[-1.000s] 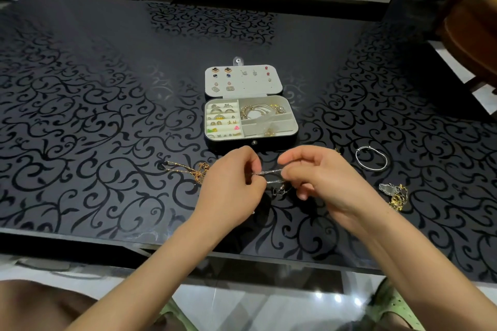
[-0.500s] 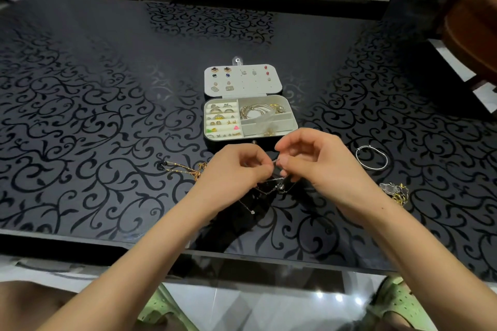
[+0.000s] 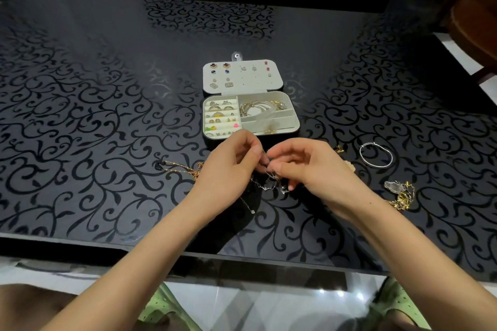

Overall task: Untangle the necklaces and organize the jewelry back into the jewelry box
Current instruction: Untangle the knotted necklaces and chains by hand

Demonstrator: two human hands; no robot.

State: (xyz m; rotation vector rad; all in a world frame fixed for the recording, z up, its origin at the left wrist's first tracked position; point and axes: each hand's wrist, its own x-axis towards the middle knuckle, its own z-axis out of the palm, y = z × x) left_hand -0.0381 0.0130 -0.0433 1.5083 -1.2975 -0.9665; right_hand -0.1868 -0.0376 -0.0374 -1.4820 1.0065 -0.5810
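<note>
Left hand [image 3: 228, 166] pinching silver necklace tangle [image 3: 271, 183] | right hand [image 3: 314, 169] pinching same | both hovering just before jewelry box [image 3: 295, 118] | bangle [image 3: 376, 154] lying right of it

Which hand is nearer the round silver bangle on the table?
Right. The right hand sits just left of the round silver bangle; the left hand is farther left, both pinching the thin silver chain.

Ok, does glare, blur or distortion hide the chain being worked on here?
Head view: wide-angle lens bows the table edges; soft glare patch on the table beyond the jewelry box; the silver necklace pinched between left hand and right hand reads thin against dark glass, knot unresolvable.
</note>
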